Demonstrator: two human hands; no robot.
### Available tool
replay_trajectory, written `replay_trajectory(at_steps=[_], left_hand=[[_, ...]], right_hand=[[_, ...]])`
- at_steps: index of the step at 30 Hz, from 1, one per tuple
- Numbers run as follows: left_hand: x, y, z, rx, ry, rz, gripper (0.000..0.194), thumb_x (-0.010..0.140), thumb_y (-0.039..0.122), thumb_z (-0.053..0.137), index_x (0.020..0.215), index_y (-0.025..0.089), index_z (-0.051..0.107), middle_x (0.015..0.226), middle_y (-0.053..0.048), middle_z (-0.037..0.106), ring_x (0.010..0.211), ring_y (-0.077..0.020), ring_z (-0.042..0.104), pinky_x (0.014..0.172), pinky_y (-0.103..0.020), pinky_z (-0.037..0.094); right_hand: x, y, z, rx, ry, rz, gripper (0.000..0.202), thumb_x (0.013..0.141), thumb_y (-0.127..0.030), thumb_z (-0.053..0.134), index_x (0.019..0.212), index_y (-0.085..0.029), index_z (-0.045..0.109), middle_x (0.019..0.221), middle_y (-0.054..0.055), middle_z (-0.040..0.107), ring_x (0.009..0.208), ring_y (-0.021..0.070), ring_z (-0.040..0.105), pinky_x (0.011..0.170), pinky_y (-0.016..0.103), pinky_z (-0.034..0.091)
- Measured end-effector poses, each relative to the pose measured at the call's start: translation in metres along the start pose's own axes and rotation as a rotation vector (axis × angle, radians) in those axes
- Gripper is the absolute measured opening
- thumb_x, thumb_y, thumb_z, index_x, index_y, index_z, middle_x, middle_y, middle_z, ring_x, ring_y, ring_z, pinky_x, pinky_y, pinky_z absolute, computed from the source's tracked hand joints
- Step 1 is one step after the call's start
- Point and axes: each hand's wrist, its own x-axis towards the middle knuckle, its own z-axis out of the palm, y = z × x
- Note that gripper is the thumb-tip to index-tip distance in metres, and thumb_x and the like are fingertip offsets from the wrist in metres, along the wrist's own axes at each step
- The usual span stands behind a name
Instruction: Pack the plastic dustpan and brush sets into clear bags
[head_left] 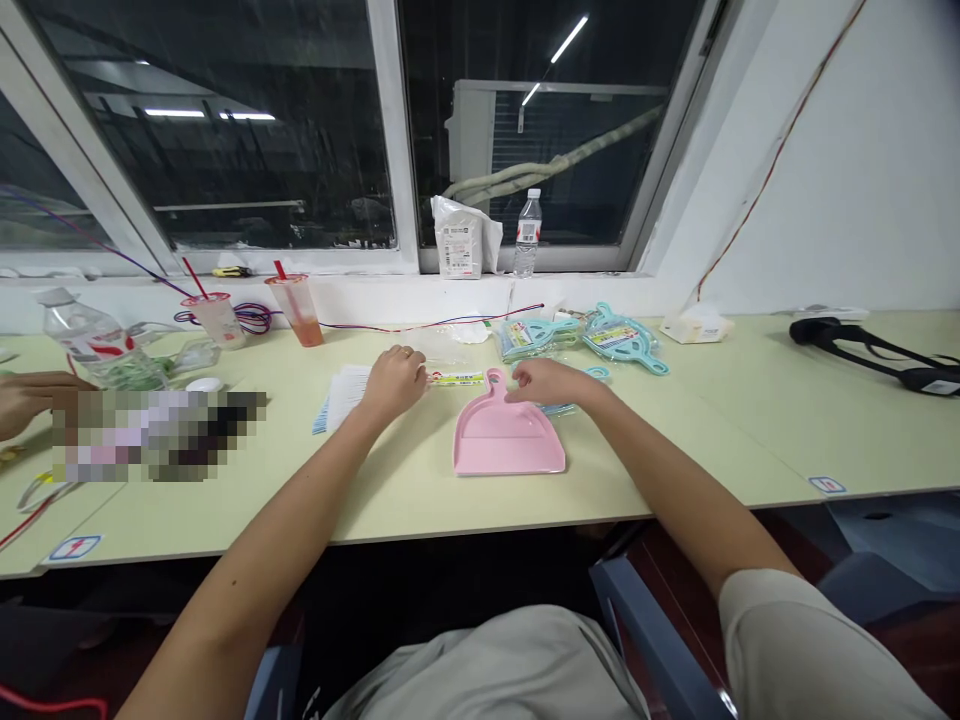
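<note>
A pink dustpan [510,452] is lying flat on the pale worktop [675,460], straight in front of the person, its wide lip facing the body and its handle [495,384] pointing away toward the window [300,130]. The right hand [551,382] is sitting just beside that handle, on its right — clearly the nearer of the two. Its fingers are curling in narrowly, the tips about level with the neck; whether they are touching the plastic, I can't tell from here. The left hand [395,383] is resting farther off on the other side, so the handle is standing between them. It is bending over the left end of a yellow-green label strip [459,379] — gripping it or not, I can't make out. Wrapped turquoise pieces [622,338] are lying behind the right hand, and paper sheets [348,393] are spreading beside the left.
</note>
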Motion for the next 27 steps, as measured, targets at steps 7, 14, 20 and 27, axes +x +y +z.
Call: replay_trajectory(at_steps=[7,14,20,27], left_hand=[[-0.001,-0.044,0.013,0.087,-0.254,0.055,0.038,0.100,0.041,0.047,0.102,0.015,0.075,0.107,-0.020,0.074,0.106,-0.0341,0.064,0.095,-0.043,0.042],[0.003,-0.050,0.016,-0.035,-0.190,0.036,0.031,0.093,0.044,0.058,0.091,0.018,0.076,0.093,-0.019,0.072,0.099,-0.0357,0.064,0.094,-0.045,0.043],[0.009,-0.038,-0.010,-0.049,0.013,0.108,0.032,0.095,0.021,0.047,0.106,0.013,0.075,0.096,-0.022,0.068,0.108,-0.0375,0.059,0.103,-0.052,0.042],[0.024,0.029,-0.090,-0.325,0.195,0.024,0.020,0.091,0.021,0.058,0.103,0.018,0.073,0.098,-0.012,0.072,0.100,-0.0319,0.063,0.095,-0.045,0.049]], right_hand=[[0.007,-0.012,0.037,-0.090,0.071,0.029,0.011,0.078,-0.024,0.073,0.073,-0.021,0.064,0.073,0.000,0.059,0.073,0.0174,0.056,0.064,0.027,0.035],[0.003,-0.004,0.039,-0.043,0.176,-0.029,0.027,0.082,-0.016,0.059,0.056,-0.022,0.055,0.061,-0.004,0.037,0.061,0.0136,0.035,0.061,0.027,0.023],[0.001,-0.003,0.027,0.168,0.276,-0.077,0.028,0.085,-0.024,0.055,0.058,-0.023,0.050,0.061,-0.003,0.040,0.064,0.0152,0.038,0.063,0.028,0.026],[-0.001,-0.006,0.008,0.477,0.251,-0.070,0.016,0.088,-0.035,0.055,0.079,-0.022,0.052,0.067,-0.004,0.045,0.063,0.0151,0.042,0.062,0.028,0.032]])
